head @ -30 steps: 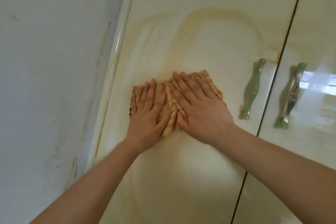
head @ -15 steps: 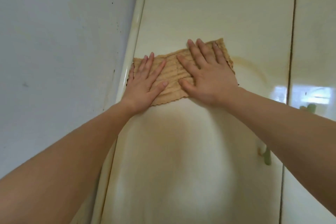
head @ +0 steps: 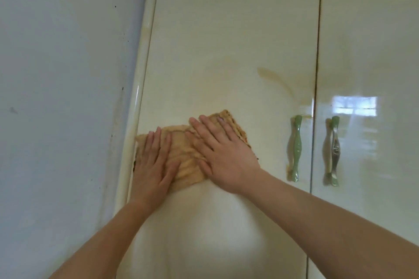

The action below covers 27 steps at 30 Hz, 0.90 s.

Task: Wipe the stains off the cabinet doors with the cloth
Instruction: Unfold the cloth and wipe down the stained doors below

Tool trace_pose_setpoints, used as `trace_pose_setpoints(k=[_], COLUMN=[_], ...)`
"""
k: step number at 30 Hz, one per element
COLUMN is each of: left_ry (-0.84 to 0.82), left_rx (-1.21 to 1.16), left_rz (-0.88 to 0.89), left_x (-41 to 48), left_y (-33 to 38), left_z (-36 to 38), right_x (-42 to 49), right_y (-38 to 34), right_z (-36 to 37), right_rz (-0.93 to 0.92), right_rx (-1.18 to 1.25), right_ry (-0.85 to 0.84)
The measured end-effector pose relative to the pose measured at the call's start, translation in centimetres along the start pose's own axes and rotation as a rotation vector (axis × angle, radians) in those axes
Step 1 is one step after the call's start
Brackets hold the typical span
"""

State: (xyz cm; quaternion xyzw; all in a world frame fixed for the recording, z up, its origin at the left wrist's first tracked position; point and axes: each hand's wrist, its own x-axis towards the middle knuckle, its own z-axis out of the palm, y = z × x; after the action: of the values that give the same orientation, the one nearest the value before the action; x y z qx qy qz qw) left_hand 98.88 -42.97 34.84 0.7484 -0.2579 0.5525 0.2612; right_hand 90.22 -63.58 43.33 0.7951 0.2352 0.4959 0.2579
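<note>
A pale wall [head: 68, 97] meets glossy cream cabinet doors [head: 226, 29]. Both hands, left hand [head: 152, 165] and right hand [head: 224, 156], press flat and open-palmed on the tan cloth [head: 186, 158], low on the left door. A brown arc stain [head: 275, 80] remains near the green handles [head: 294, 149]; the lower door looks clean, perhaps only glare.

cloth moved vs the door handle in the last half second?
Yes. The cloth, pressed flat under the left hand and right hand, has slid down the door: now level with the green handle, well above it before.
</note>
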Motion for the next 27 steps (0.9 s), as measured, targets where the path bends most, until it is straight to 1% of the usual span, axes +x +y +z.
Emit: trace_pose_setpoints(k=[2, 4, 11, 14, 16, 18, 20, 23, 27], left_ry=[-0.014, -0.034, -0.101, -0.117, -0.125, -0.127, -0.084, 0.009, 0.106], left_rx=[0.018, 0.026, 0.072, 0.101, 0.088, 0.063, 0.009, -0.033, -0.121], left_rz=[-0.04, -0.058, 0.154, 0.157, 0.154, 0.191, 0.237, 0.303, 0.377], left_x=[-3.0, -4.5, -7.0, -7.5, -7.8, -8.2, -8.5, -7.5, -3.1], left_y=[1.3, 3.3, 10.3, 12.3, 13.2, 14.3, 15.9, 18.5, 23.2], left_z=[1.0, 1.7, 3.6, 4.1, 4.0, 3.6, 3.0, 1.2, -1.2], right_x=[-2.8, -5.9, -16.6, -18.8, -19.5, -20.3, -21.1, -22.0, -22.0], right_y=[-0.5, -0.7, 0.5, 1.0, 0.8, 0.3, 0.5, 1.8, 5.4], right_z=[0.2, -0.1, -1.2, -1.3, -1.5, -2.0, -3.2, -6.1, -11.2], right_rz=[-0.036, -0.029, 0.034, 0.042, 0.06, 0.092, 0.095, 0.107, 0.177], right_rx=[0.019, 0.028, -0.064, -0.099, -0.08, -0.034, -0.005, 0.005, -0.005], right_ry=[-0.019, -0.031, -0.053, -0.042, -0.022, -0.011, 0.027, 0.136, 0.236])
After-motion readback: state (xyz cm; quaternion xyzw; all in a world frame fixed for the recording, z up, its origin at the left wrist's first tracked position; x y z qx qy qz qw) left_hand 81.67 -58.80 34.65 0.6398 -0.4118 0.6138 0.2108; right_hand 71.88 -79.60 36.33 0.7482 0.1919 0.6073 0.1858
